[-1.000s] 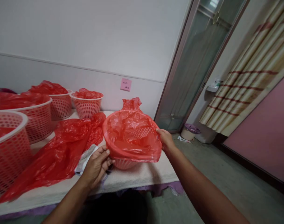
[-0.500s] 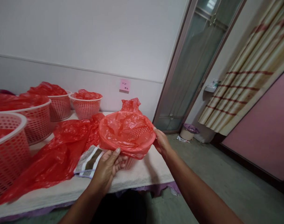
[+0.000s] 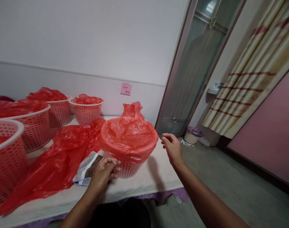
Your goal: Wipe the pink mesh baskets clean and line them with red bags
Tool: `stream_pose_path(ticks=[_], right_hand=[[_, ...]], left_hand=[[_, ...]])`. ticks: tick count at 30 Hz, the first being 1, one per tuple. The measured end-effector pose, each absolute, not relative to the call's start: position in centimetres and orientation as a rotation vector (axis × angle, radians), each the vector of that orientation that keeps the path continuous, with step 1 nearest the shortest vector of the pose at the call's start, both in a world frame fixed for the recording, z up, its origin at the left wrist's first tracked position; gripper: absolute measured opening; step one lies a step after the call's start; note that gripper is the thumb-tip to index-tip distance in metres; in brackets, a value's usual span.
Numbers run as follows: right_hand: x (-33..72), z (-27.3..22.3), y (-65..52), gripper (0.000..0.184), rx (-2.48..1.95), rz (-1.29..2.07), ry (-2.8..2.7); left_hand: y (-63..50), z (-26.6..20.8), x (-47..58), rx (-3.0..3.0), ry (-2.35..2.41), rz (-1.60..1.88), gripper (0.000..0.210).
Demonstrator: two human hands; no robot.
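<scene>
My left hand (image 3: 103, 172) has its grip closed on the lower wall of the small pink basket (image 3: 126, 167), fingers curled against the lattice, which steadies it upright on the towel-covered worktop (image 3: 144, 182). The red bag (image 3: 128, 137) lines it, its edge folded down over the rim so the plastic sits snug. My right hand (image 3: 172, 147) hangs just beside the basket's right side, grip loosely open and empty, apart from the plastic. So the basket stands between my hands, touching only the left. A loose red bag (image 3: 56, 158) lies to the left
</scene>
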State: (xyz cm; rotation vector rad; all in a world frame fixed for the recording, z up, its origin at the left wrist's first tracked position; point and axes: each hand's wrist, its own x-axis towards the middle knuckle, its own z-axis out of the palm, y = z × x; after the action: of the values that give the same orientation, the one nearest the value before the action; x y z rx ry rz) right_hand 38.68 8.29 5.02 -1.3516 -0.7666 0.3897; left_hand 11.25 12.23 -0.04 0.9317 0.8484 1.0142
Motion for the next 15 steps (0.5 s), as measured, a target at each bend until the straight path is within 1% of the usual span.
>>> stream_pose_path(ticks=[2, 4, 5, 7, 8, 10, 15], right_hand=[[37.8, 6.2, 7.2, 0.028, -1.376, 0.270, -1.039], [36.8, 7.3, 6.1, 0.033, -1.409, 0.130, -1.438], [36.3, 7.6, 5.7, 0.033, -1.422, 0.065, -1.625], [35.4, 7.6, 5.1, 0.024, -1.436, -0.013, -1.837], [35.1, 7.3, 4.9, 0.018, -1.437, -0.035, -1.873], [34.6, 6.5, 4.4, 0.015, -1.409, -0.088, -1.874], [32.9, 4.5, 1.8, 0.026, -1.296, -0.185, -1.851]], left_hand=[[12.1, -0.5, 10.8, 0.952, 0.886, 1.001, 0.042], [11.8, -0.5, 10.4, 0.977, 0.922, 1.020, 0.045], [11.6, -0.2, 10.2, 1.002, 0.937, 1.058, 0.045], [11.2, 0.9, 9.6, 1.084, 0.948, 1.174, 0.043], [10.9, 1.6, 9.3, 1.143, 0.942, 1.229, 0.041], [10.3, 3.1, 8.5, 1.262, 0.925, 1.286, 0.038], [8.5, 5.5, 6.4, 1.472, 0.948, 1.320, 0.032]])
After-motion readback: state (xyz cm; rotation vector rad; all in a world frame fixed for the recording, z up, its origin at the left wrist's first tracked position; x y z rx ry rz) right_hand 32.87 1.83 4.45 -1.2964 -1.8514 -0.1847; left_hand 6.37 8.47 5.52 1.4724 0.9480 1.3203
